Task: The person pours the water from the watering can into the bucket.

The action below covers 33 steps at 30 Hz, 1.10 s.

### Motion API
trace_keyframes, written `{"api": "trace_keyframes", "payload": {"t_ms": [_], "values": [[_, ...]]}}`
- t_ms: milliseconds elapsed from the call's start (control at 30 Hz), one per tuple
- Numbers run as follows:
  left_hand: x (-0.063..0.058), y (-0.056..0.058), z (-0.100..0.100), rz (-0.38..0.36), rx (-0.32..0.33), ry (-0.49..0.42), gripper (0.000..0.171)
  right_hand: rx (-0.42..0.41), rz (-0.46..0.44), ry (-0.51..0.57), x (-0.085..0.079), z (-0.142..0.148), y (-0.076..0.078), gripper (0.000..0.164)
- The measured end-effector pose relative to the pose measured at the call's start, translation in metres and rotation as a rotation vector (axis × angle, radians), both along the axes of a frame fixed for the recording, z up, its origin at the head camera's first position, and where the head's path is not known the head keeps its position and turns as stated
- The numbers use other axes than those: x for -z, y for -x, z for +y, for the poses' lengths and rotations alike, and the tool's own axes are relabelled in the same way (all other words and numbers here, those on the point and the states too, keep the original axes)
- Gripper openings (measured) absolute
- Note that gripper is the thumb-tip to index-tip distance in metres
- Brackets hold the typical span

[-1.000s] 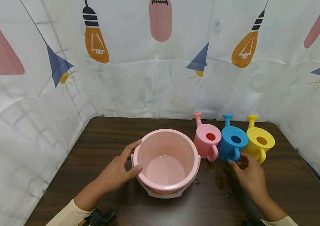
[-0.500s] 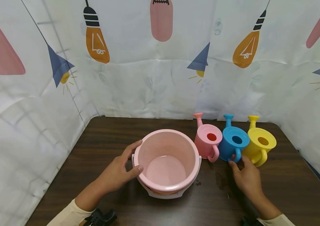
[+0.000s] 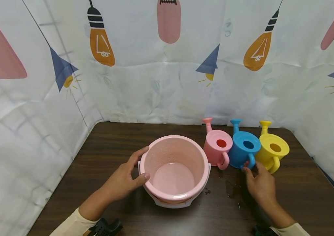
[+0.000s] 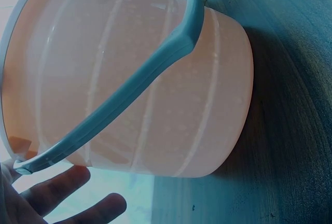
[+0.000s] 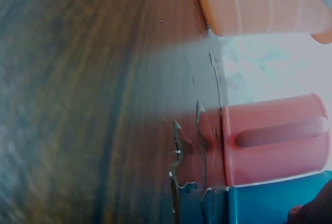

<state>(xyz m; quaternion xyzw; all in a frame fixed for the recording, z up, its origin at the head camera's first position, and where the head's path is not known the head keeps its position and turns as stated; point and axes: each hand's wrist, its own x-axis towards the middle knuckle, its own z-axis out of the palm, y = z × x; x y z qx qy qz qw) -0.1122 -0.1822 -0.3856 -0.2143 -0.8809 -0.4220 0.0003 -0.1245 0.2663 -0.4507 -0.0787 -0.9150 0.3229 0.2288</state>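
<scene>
A pink bucket [image 3: 175,197] stands on the dark wood table, its pale handle hanging down outside. My left hand [image 3: 121,180] touches the bucket's left side, thumb and fingers spread at the rim; the left wrist view shows two of its fingers [image 4: 98,208] extended beside the wall. On the right stand three toy watering cans in a row: pink [image 3: 217,147], blue [image 3: 245,146] and yellow [image 3: 273,147]. With thumb and fingers, my right hand [image 3: 261,185] pinches the low end of the blue can's handle. Part of its grip is hidden behind that handle.
Water drops and a small puddle [image 3: 230,188] lie on the table [image 3: 120,137] in front of the cans. A printed cloth [image 3: 143,91] hangs behind and at both sides. A black strap device [image 3: 105,226] is at my left wrist.
The blue watering can has turned slightly, its spout swinging left and its handle right, with my right hand at the handle. My left hand keeps its place on the bucket.
</scene>
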Motion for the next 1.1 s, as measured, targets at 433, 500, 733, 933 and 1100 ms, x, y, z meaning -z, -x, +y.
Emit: {"api": "trace_keyframes", "payload": {"t_ms": [433, 500, 733, 933, 1100], "values": [[0.000, -0.001, 0.000, 0.008, 0.001, 0.002, 0.078, -0.015, 0.045, -0.045, -0.024, 0.005, -0.004, 0.021], [0.000, -0.001, 0.000, 0.006, 0.000, 0.003, 0.078, -0.026, 0.047, -0.060, -0.029, 0.007, -0.005, 0.020], [-0.001, -0.001, -0.001, 0.000, -0.010, 0.017, 0.078, -0.060, 0.063, -0.066, -0.049, 0.014, -0.011, 0.018], [0.000, -0.001, 0.000, -0.004, -0.013, 0.018, 0.077, -0.051, 0.040, -0.068, -0.064, 0.017, -0.016, 0.024], [0.000, 0.000, 0.000, -0.002, -0.011, 0.020, 0.078, -0.035, 0.042, -0.073, -0.075, 0.019, -0.019, 0.022]]}}
